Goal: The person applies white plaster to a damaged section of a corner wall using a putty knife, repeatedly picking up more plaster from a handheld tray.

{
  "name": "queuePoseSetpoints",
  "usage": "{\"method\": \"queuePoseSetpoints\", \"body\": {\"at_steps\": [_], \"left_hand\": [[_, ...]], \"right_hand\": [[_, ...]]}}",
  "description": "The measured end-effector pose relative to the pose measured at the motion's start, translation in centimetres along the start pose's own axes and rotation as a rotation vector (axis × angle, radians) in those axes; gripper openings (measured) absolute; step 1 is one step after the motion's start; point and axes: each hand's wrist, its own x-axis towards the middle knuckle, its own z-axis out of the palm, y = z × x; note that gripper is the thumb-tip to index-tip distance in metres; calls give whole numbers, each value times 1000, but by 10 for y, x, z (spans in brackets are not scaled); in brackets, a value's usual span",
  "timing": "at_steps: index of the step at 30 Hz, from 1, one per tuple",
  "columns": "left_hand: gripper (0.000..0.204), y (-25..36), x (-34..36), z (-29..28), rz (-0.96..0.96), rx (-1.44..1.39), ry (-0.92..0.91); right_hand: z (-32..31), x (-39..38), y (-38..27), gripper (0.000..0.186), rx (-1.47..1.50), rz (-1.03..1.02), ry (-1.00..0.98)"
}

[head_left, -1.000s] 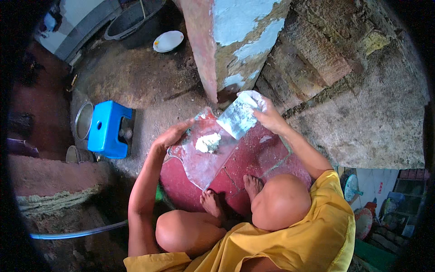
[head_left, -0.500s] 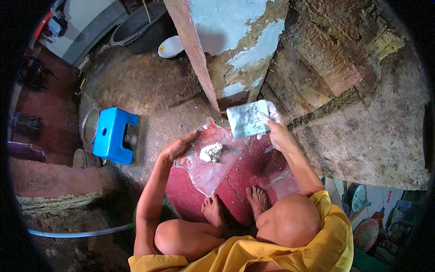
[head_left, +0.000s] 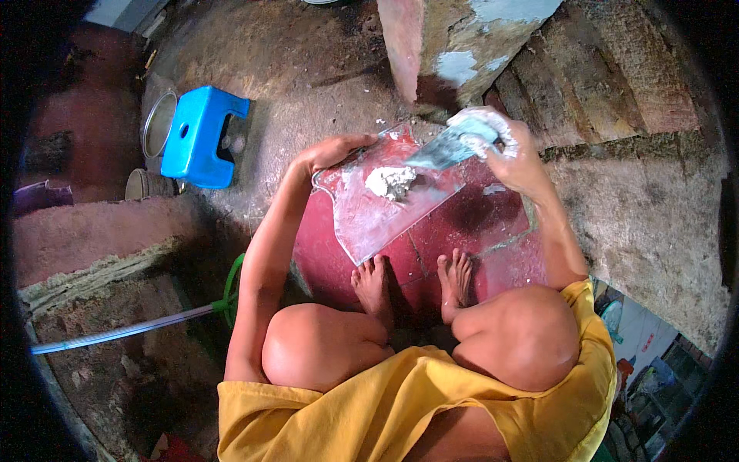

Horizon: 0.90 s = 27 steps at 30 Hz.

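On the red floor lies a clear sheet (head_left: 362,223) with a curvy outline, smeared white. A lump of white paste (head_left: 391,183) sits near its middle. My left hand (head_left: 339,152) grips the sheet's far left edge. White paste coats the fingers of my right hand (head_left: 504,142), which are closed round a flat, pale blue rectangular piece (head_left: 446,148). That piece is tilted, its lower edge beside the lump; whether it touches the paste I cannot tell.
A blue plastic stool (head_left: 202,138) stands at the left, with a round metal-rimmed sieve (head_left: 159,123) and a tin-like container (head_left: 146,185) near it. A peeling pillar (head_left: 454,61) rises beyond the sheet. My bare feet (head_left: 374,289) are close to its near edge.
My right hand has turned the pale blue piece from facing up to a steep tilt and brought its edge beside the lump. My left hand still holds the sheet's edge. The view has shifted downward.
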Motion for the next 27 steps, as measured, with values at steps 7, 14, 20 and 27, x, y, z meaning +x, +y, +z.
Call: {"method": "queuePoseSetpoints", "body": {"at_steps": [7, 14, 20, 27], "left_hand": [[40, -9, 19, 3, -79, -179, -164], [42, -16, 25, 5, -103, -180, -189], [43, -33, 32, 4, -88, -171, -213], [42, -50, 30, -3, 35, -72, -103]], "right_hand": [[8, 13, -3, 33, -144, -107, -233], [18, 14, -10, 35, -173, -159, -326], [36, 18, -15, 35, -128, -210, -527], [42, 28, -10, 34, -150, -227, -507]]}}
